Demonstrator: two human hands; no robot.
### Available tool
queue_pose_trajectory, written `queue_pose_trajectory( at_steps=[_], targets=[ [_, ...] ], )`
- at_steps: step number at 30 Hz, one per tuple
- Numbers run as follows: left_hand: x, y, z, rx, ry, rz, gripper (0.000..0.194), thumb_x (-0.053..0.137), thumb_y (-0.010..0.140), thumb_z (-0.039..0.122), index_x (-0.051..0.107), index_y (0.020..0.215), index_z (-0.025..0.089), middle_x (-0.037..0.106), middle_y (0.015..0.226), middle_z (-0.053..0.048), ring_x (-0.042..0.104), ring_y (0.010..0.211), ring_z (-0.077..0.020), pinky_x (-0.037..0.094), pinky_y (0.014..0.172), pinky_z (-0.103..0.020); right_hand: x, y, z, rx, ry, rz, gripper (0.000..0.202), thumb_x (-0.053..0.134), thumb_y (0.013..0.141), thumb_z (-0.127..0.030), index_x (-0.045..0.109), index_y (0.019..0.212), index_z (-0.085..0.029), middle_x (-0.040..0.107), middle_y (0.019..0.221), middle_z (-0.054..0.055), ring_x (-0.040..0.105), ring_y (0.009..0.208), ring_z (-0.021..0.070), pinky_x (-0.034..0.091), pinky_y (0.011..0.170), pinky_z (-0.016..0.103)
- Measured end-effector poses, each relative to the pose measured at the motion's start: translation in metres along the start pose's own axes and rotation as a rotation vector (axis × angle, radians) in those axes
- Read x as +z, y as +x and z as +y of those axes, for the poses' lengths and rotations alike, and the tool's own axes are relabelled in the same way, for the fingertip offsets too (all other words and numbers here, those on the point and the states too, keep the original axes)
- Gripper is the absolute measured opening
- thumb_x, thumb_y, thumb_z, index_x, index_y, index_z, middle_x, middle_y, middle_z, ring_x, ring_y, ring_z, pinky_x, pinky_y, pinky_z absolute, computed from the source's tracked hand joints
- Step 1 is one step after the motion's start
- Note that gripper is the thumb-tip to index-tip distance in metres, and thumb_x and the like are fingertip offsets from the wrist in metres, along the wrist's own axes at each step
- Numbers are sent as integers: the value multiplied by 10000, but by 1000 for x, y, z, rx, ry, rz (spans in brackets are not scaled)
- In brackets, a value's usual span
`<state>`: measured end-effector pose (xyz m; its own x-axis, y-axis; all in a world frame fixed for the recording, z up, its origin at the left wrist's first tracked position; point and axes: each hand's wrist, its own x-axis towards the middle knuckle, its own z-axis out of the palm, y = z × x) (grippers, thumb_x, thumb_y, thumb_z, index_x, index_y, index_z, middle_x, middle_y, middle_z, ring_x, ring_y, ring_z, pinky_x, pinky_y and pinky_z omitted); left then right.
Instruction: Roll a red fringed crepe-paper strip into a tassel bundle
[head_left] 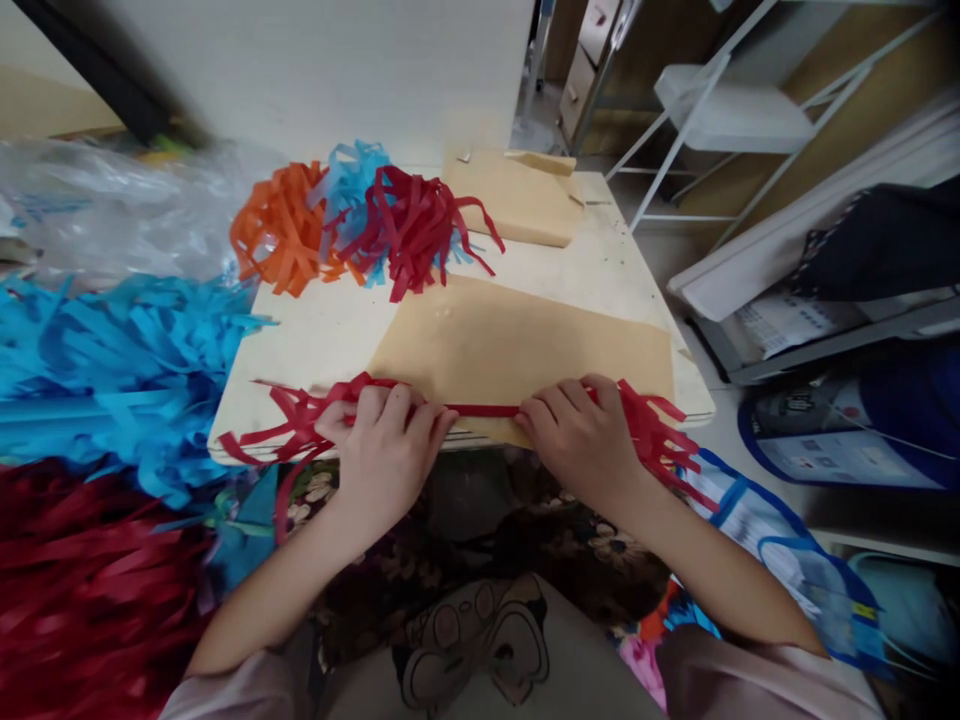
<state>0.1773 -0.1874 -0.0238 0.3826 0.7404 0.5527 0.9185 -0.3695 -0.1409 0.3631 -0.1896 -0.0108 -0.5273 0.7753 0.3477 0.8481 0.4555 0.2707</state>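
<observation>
A red paper tassel (487, 410) lies along the near edge of the table, its middle rolled into a thin strip and its fringes spreading out at both ends. My left hand (386, 440) is closed over the strip's left part, with fingertips pressed on top. Over the right part, my right hand (581, 430) is closed the same way. A short stretch of the strip shows between my two thumbs. Beneath it is a sheet of brown paper (525, 335) on the pale table (300, 330).
Finished-looking tassels in orange (289, 230), light blue (356, 180) and dark red (412, 225) are heaped at the table's back left. Folded brown paper (517, 200) sits behind. Blue fringe (112, 370) and red fringe (97, 590) are piled left. A white folding chair (735, 110) stands back right.
</observation>
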Motion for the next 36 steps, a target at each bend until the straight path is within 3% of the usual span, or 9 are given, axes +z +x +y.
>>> queue_pose_trajectory(
  at_steps=[9, 20, 30, 36],
  targets=[
    [4, 2, -3, -22, -53, 35, 213, 500, 730, 347, 574, 615, 184, 535, 606, -22, 392, 657, -184, 201, 581, -320, -2, -1, 3, 28, -39, -37, 194, 451, 775, -224, 545, 616, -165, 548, 611, 23, 414, 644, 163, 234, 698, 314],
    [-3, 9, -9, -34, -176, -152, 234, 471, 741, 349, 579, 628, 175, 511, 603, -34, 394, 680, -194, 243, 605, -342, 2, 1, 5, 76, -45, -121, 193, 453, 773, -273, 551, 661, -151, 543, 680, 43, 415, 684, 187, 230, 699, 337],
    [-8, 24, -8, 14, -85, -313, 283, 410, 764, 318, 515, 557, 156, 513, 609, -65, 419, 692, -225, 240, 568, -360, -3, 11, 5, 99, -79, -288, 252, 427, 784, -299, 580, 723, -108, 532, 691, 86, 432, 697, 220, 234, 695, 354],
    [-9, 31, -7, 48, -22, -352, 283, 412, 758, 310, 511, 544, 154, 525, 621, -78, 434, 694, -249, 247, 547, -368, -6, 17, 10, 48, -66, -364, 242, 423, 784, -285, 576, 719, -110, 532, 681, 86, 444, 704, 228, 244, 697, 367]
  ],
)
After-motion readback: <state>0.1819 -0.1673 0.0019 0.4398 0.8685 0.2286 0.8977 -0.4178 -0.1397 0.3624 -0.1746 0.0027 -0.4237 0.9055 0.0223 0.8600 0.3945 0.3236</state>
